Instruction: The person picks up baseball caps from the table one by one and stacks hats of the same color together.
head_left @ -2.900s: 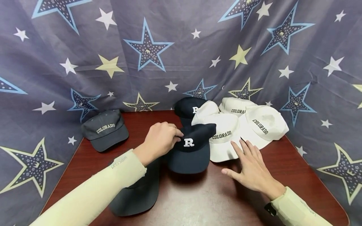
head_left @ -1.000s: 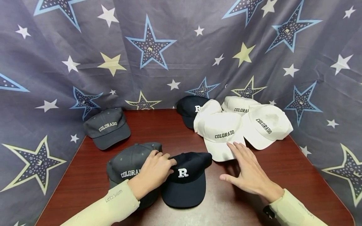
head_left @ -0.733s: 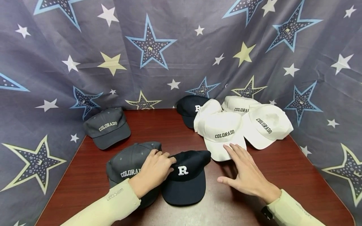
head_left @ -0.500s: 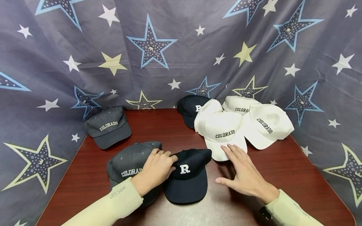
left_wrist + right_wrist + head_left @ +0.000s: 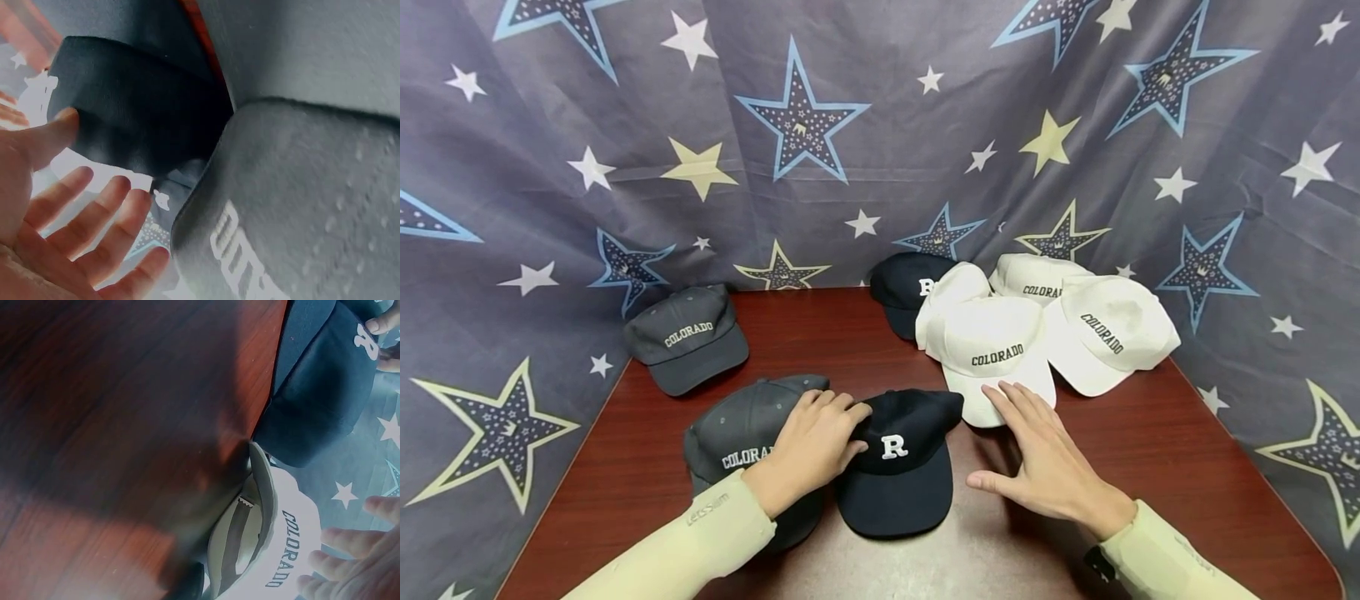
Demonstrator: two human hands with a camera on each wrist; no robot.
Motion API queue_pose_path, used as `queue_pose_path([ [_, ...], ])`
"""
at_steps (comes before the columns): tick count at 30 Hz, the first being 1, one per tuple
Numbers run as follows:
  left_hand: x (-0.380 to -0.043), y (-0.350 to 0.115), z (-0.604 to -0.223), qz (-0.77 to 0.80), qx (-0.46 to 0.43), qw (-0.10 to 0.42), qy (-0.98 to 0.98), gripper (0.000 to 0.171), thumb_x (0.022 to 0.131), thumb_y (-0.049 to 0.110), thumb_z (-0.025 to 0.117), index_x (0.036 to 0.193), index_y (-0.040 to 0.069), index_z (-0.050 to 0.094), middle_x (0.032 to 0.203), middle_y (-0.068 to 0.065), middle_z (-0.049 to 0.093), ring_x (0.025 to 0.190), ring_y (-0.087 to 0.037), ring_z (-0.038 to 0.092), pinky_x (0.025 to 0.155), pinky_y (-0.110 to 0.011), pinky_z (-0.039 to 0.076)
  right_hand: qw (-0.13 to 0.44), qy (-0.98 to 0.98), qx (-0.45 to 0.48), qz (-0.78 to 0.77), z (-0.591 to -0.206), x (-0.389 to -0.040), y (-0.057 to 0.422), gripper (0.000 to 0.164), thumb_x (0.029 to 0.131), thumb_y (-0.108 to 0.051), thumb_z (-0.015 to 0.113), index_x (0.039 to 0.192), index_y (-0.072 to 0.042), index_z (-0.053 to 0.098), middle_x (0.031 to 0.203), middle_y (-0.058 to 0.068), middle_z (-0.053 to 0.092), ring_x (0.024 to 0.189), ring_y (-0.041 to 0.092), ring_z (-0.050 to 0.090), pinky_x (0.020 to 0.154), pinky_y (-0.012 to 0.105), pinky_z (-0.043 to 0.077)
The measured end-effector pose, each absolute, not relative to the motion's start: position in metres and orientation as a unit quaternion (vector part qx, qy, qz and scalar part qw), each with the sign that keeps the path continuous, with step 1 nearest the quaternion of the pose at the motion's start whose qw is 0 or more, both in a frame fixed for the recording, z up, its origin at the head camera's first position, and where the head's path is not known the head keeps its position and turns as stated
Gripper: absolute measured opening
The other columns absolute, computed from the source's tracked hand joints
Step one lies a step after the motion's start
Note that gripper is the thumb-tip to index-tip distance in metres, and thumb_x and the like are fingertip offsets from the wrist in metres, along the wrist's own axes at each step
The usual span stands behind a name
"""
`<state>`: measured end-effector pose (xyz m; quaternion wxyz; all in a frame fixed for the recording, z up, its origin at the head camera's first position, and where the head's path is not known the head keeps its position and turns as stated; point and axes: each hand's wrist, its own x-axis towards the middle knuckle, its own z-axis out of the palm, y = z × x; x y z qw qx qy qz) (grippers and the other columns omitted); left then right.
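A navy baseball cap (image 5: 895, 500) with a white R stands at the front middle of the table, its brim towards me. My left hand (image 5: 812, 442) is at its left side; in the left wrist view the thumb rests against the navy crown (image 5: 137, 106), while the other fingers are spread apart from it. Partly behind that hand sits a dark grey COLORADO cap (image 5: 737, 417). My right hand (image 5: 1045, 458) has its fingers extended over the brim of a white COLORADO cap (image 5: 992, 333); whether they touch it I cannot tell.
Another grey cap (image 5: 685, 333) lies at the back left. At the back right are a second navy cap (image 5: 906, 287) and more white caps (image 5: 1112, 325), overlapping one another. A star-patterned cloth (image 5: 820, 217) closes off the back and sides of the reddish-brown table (image 5: 805, 333).
The navy cap has come forward and left with my left hand, from against the white caps to beside the front grey cap. The left fingers have since loosened. My right hand drifted slightly left.
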<state>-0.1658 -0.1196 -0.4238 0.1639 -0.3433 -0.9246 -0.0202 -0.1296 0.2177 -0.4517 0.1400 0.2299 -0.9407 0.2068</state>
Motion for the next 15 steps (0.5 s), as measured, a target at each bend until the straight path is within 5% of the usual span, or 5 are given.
queue_pose_path([
  [15, -0.163, -0.141, -0.414, -0.055, -0.321, 0.169, -0.930, 0.063, 0.077, 0.034, 0.090, 0.132, 0.014, 0.066, 0.121, -0.010, 0.065, 0.113, -0.031, 0.060, 0.102, -0.050, 0.047, 0.164, -0.939, 0.226, 0.202, -0.437, -0.142, 0.224, 0.106, 0.078, -0.071, 0.075, 0.161, -0.019, 0.033, 0.159, 0.011, 0.040, 0.148, 0.037, 0.031, 0.118, 0.059, 0.023],
])
